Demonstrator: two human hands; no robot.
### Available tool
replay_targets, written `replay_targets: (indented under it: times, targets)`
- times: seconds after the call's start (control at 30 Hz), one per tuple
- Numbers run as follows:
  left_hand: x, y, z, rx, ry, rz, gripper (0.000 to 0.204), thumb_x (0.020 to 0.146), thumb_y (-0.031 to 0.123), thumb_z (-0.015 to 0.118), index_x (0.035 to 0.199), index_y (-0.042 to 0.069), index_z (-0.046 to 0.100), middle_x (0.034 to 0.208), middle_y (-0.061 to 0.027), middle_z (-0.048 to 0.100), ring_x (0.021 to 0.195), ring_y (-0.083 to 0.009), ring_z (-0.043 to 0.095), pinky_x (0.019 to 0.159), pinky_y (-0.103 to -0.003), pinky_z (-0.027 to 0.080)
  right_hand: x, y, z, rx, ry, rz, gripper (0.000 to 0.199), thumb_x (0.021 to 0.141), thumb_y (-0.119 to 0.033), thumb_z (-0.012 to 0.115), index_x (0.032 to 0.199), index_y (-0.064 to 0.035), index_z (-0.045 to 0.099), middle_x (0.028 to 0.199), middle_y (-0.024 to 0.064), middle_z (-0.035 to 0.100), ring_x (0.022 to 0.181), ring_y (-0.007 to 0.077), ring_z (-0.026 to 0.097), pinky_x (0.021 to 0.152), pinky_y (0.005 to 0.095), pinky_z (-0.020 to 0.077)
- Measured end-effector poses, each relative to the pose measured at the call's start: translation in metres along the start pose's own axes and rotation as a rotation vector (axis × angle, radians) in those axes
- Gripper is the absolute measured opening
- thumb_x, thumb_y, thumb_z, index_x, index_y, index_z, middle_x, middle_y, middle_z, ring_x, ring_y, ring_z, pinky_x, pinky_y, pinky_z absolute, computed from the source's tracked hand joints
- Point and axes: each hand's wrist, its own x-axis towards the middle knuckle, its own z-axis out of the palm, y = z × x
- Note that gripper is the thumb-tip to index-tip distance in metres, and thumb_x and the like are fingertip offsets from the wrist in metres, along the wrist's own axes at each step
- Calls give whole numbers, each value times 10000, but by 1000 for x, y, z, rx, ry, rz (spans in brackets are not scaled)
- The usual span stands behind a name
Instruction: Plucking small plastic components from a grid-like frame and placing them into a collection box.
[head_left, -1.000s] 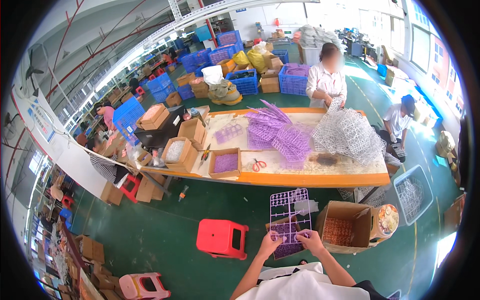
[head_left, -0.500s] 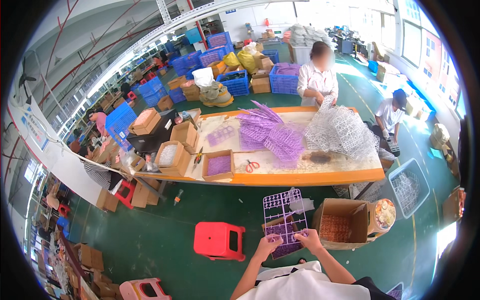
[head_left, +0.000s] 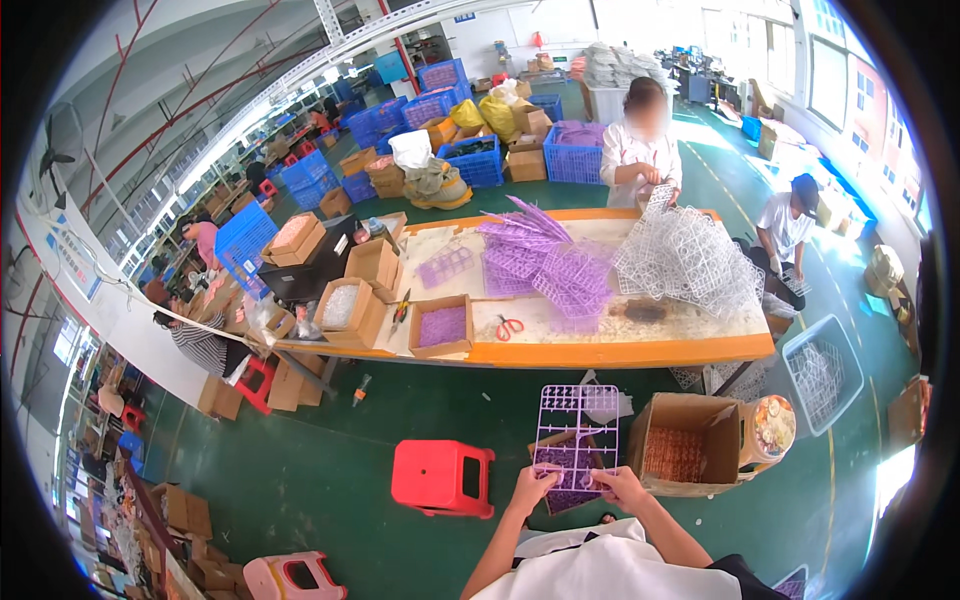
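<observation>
A purple plastic lattice frame, molded like a sprue with rows of small parts, is held up in front of me. My left hand pinches its lower left part, and my right hand grips the lower right. Beneath the frame stands a cardboard box with small purple pieces in it, partly hidden by the lattice and my hands. Just right of my right hand is a larger cardboard box with orange-red pieces at its bottom.
A red stool stands at left. Ahead, the orange-edged table bears purple lattice sheets, pale lattice sheets and red-handled scissors. Behind it a co-worker handles a pale sheet. A blue-grey tub is at right.
The purple lattice frame has straightened from a tilt and sits slightly lower and to the right. Both hands keep their hold on it. The whole view has shifted slightly.
</observation>
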Motion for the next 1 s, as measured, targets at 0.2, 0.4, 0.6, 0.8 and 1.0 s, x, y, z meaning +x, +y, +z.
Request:
replay_targets:
  times: [0.2,0.4,0.6,0.8,1.0]
  targets:
    - [-1,0,3,87,43,18,130,791,120,638,890,39,663,684,9,601,514,-24,448,434,-188,299,3,5,-1,-27,-170,-25,135,845,-99,600,916,7,645,697,9,557,485,53,375,421,196,269]
    - [-4,1,12,236,100,7,123,760,91,648,867,32,653,734,-32,631,635,-96,562,573,-240,452,21,14,-9,-314,105,-308,108,815,-95,608,905,-53,649,632,-24,521,482,44,405,386,208,257]
    - [26,2,14,220,19,48,143,754,45,644,893,29,618,772,-36,613,593,-96,532,535,-242,438,29,0,-21,-197,98,-345,175,766,-59,599,932,-12,620,662,-4,526,564,65,464,489,213,364]
    - [41,-5,14,67,-53,-34,187,790,57,619,964,10,569,894,-49,601,766,-119,579,685,-239,488,32,1,-24,-77,36,-396,257,756,-50,620,1003,9,584,892,61,587,795,130,566,734,256,468]
    - [46,-4,17,-56,-79,-136,208,811,43,597,1010,5,549,971,-69,609,825,-129,590,745,-246,487,44,-2,-29,120,-84,-317,294,798,-26,577,1086,11,537,1022,83,571,923,158,563,835,290,460]
